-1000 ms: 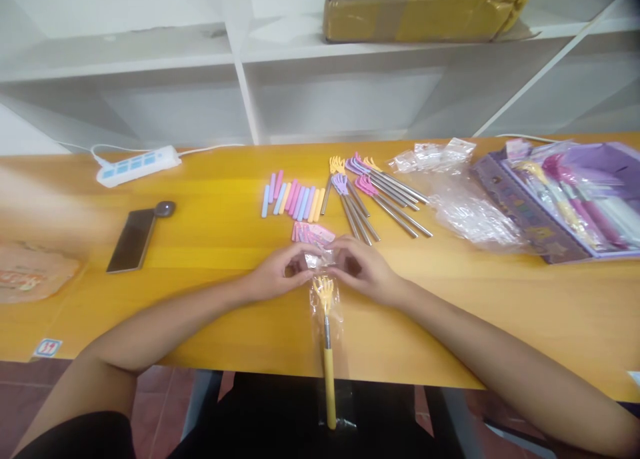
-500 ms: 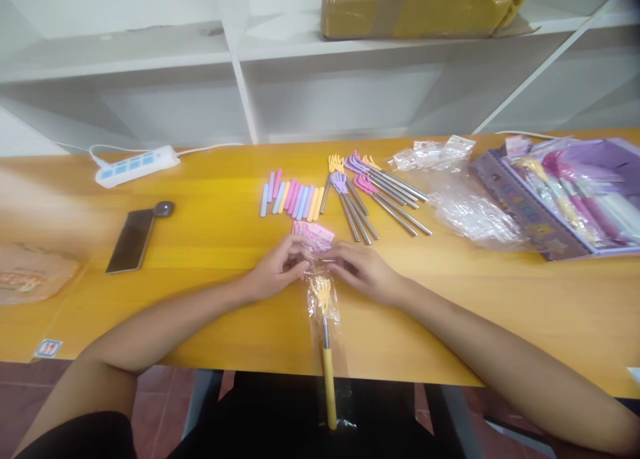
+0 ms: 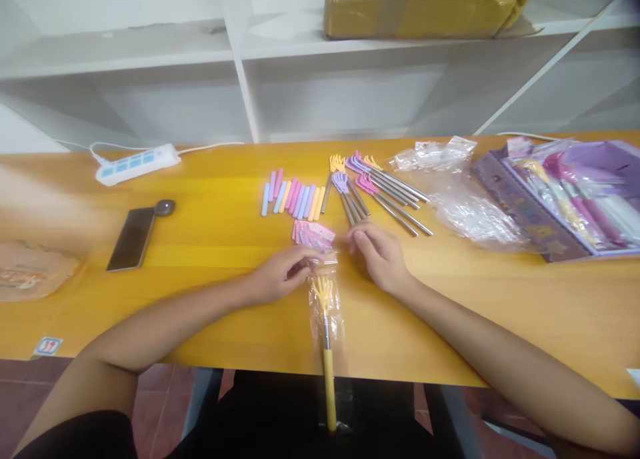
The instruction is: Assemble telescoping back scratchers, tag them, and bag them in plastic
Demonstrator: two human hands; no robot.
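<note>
A yellow back scratcher (image 3: 329,372) lies in a clear plastic bag (image 3: 342,326), its claw end on the table and its handle hanging past the front edge. My left hand (image 3: 283,272) pinches the bag's top left corner. To the right of the bag, my right hand (image 3: 380,256) is closed with curled fingers at the lower ends of some metal rods; whatever it may hold is hidden. Pink printed cards (image 3: 313,235) lie just beyond the bag. Behind them are coloured handle tubes (image 3: 295,199) and claw heads on metal rods (image 3: 395,186).
Clear empty bags (image 3: 475,209) lie at the right beside a purple box (image 3: 530,209) of bagged back scratchers. At the left are a power strip (image 3: 137,166), a phone (image 3: 131,239), a small dark mouse-shaped object (image 3: 165,208) and brown packaging (image 3: 37,270). A taped carton (image 3: 425,9) sits on the shelf.
My right hand has left the bag's top and moved right and slightly away from me, towards the metal rods. The left hand stays at the bag's opening end.
</note>
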